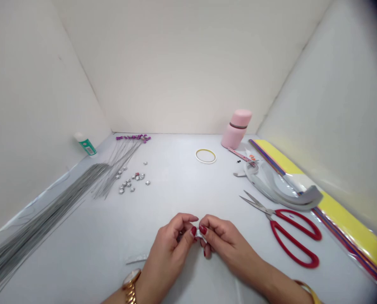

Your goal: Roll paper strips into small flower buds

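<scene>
My left hand (pixel 169 249) and my right hand (pixel 223 245) meet low in the middle of the view. Their fingertips pinch a small white paper strip (pixel 198 236), which is mostly hidden by my fingers. A short white strip (pixel 137 259) lies on the white tabletop (pixel 176 185) just beyond my left hand. Red-handled scissors (pixel 302 221) lie to the right of my right hand, out of contact with it. A gold wristwatch (pixel 130 287) sits on my left wrist.
Silver star-shaped beads (pixel 128 181) and bundled thin wires (pixel 49 207) lie at left, near a glue bottle (pixel 86 144). Farther back are a tape ring (pixel 206 156) and a pink flask (pixel 235 128). Curled grey paper strips (pixel 280 185) and a yellow packet (pixel 343 215) lie at right.
</scene>
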